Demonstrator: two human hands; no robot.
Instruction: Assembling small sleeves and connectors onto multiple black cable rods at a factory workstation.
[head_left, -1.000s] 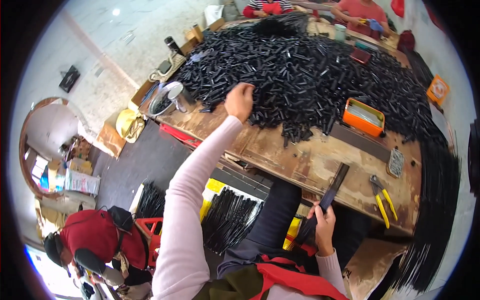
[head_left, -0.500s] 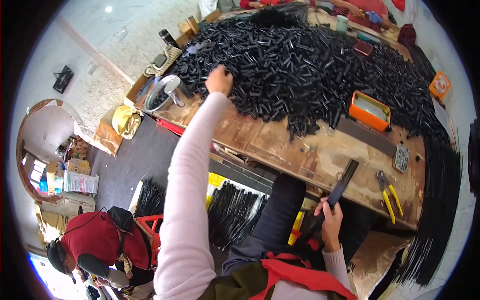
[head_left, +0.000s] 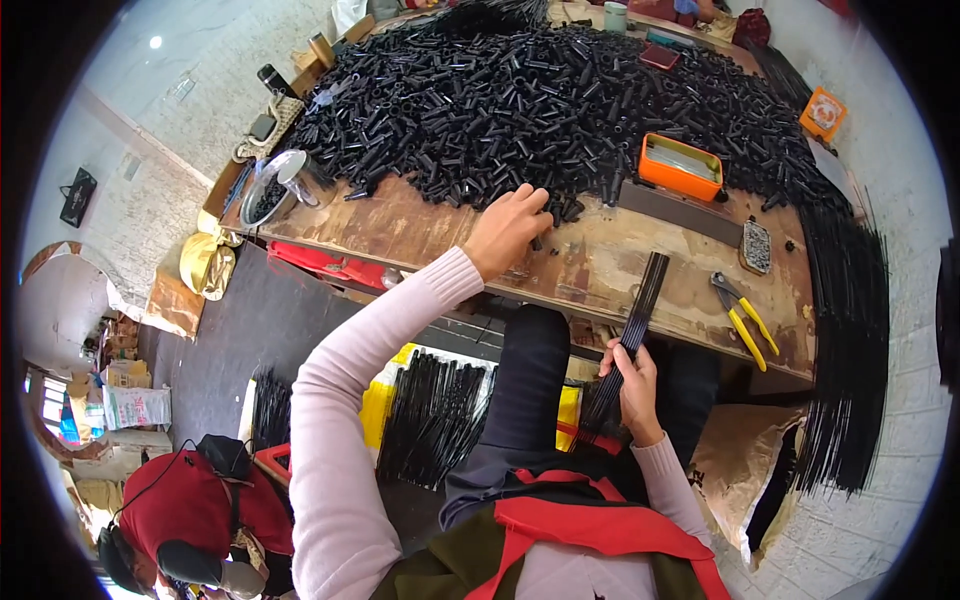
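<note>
At the front edge of a large heap of short black tubes (head_left: 480, 110), my left hand (head_left: 508, 232) is low over the wooden table. Its fingers are curled together, and a short black tube (head_left: 537, 243) shows by the fingertips. My right hand (head_left: 632, 388) is above my lap, wrapped round a bundle of thin black rods (head_left: 640, 305). The bundle slants upward, its upper end over the table's front edge. Right of it on the table lie pliers with yellow handles (head_left: 744, 318).
On the table (head_left: 440, 235) stand an orange box (head_left: 681, 167), a small tray of metal bits (head_left: 756, 247) and a clear tub (head_left: 270, 197). Long black rods (head_left: 850, 350) hang at the right. Bundled rods (head_left: 435, 420) lie left of my knee. A person in red (head_left: 195, 500) bends at the lower left.
My left hand has come back from the far left of the heap to its front edge, nearer the rods. My right hand still grips the bundle. The view has shifted.
</note>
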